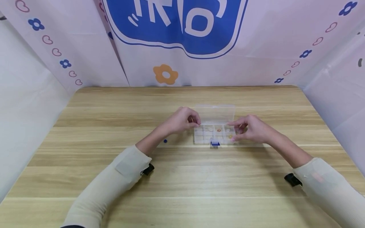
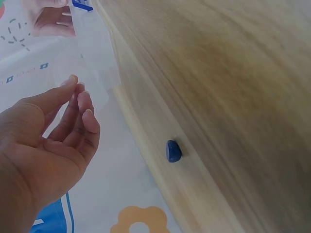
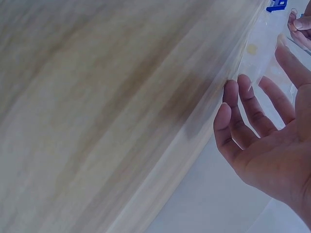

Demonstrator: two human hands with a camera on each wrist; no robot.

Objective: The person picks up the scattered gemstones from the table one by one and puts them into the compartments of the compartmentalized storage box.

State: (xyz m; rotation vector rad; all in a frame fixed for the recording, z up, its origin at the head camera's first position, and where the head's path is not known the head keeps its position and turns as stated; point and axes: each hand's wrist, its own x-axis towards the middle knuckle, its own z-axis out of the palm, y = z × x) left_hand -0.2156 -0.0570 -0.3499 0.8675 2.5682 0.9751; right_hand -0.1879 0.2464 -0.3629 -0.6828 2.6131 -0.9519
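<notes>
A clear plastic compartment box [image 1: 199,138] stands on the table with its transparent lid [image 1: 215,114] raised at the back and a blue latch [image 1: 215,143] at the front. Inside lie an orange piece [image 1: 219,130], a yellow piece [image 1: 230,136] and some whitish ones. My right hand [image 1: 252,129] holds the box's right end, thumb near the front, index finger near the back. At the back left corner, my left hand [image 1: 182,120] brings thumb and index fingertips together; whether something small is between them is unclear. A small rounded blue piece [image 2: 173,151] lies left of the box.
The wooden table [image 1: 182,180] extends around the box, with a printed white cloth [image 1: 199,72] hanging along its back edge. Light sleeves cover both forearms, each with a black device [image 1: 148,169] near the wrist.
</notes>
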